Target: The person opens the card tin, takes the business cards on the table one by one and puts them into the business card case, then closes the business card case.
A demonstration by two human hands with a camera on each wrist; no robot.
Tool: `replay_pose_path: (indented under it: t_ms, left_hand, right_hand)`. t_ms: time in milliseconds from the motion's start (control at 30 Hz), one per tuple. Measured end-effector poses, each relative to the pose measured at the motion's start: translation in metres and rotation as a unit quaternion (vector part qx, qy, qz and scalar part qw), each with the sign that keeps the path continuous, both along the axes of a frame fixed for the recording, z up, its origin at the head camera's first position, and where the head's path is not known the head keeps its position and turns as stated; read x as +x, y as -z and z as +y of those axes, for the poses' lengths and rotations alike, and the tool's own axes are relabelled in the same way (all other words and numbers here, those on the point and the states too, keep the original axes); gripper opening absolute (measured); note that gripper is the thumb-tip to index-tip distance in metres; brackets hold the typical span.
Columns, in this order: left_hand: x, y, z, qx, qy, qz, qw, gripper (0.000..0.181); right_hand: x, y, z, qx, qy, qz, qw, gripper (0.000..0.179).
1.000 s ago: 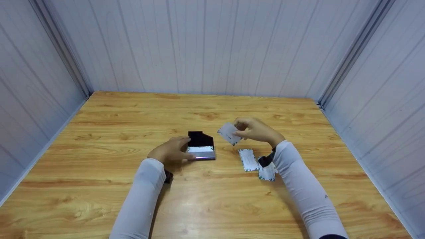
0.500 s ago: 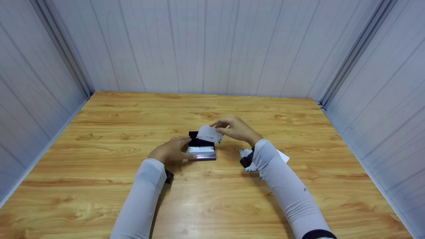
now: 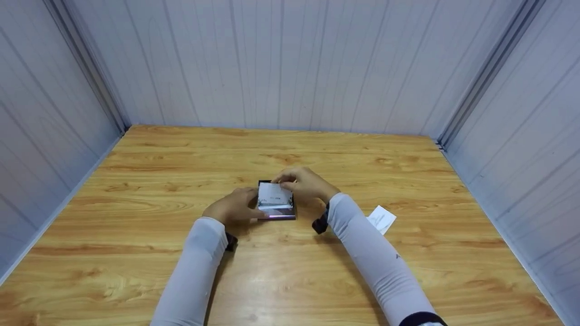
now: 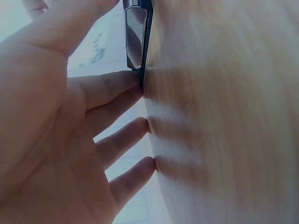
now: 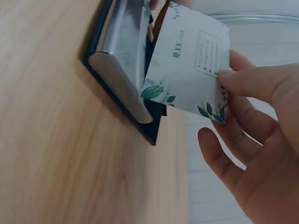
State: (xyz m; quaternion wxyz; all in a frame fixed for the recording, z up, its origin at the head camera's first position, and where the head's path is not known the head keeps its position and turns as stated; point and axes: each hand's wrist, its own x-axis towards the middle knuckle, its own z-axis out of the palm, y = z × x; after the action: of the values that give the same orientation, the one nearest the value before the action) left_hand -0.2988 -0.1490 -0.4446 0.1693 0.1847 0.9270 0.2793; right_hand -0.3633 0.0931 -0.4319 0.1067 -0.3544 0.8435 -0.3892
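Observation:
A business card case, shiny metal in front with a black flap behind, lies on the table with its flap folded back. My left hand holds its left side, thumb on the front and index finger at the back; in the left wrist view the other fingertips touch the tabletop. Between thumb and fingers my right hand pinches a white business card printed with green leaves. The card tilts over the flap, its lower edge right at the case's opening. Other cards partly show inside the case.
A loose white business card lies to the right, partly covered by my right forearm. The wooden table meets white panel walls at the back and both sides.
My right hand has carried the business card leftward from above the loose cards and lowered it to the case opening. The left hand stays in place on the case.

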Motion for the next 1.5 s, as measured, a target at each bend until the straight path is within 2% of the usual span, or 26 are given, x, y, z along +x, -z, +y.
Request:
replay_pose_path:
  t_ms: [200, 600, 933, 1267, 1500]
  left_hand:
    - [0.001, 0.0, 0.0, -0.017, -0.011, -0.014, 0.9997, 0.091]
    - [0.003, -0.002, 0.0, -0.024, -0.013, -0.025, 0.9993, 0.093]
    - [0.002, -0.001, -0.001, -0.023, -0.011, -0.027, 0.9993, 0.093]
    - [0.003, -0.001, -0.001, -0.02, -0.006, -0.029, 0.9993, 0.092]
    - [0.003, -0.001, -0.002, -0.016, -0.005, -0.025, 0.9995, 0.092]
  right_hand:
    - [0.001, 0.006, -0.003, 0.035, 0.009, -0.025, 0.999, 0.024]
    - [-0.001, 0.011, -0.004, 0.101, -0.021, -0.031, 0.9942, 0.023]
    - [0.001, 0.013, -0.004, 0.114, -0.04, -0.042, 0.9918, 0.024]
    - [0.003, 0.015, -0.002, 0.089, -0.05, -0.069, 0.9924, 0.026]
    - [0.005, 0.011, -0.001, 0.125, -0.061, -0.066, 0.9881, 0.027]
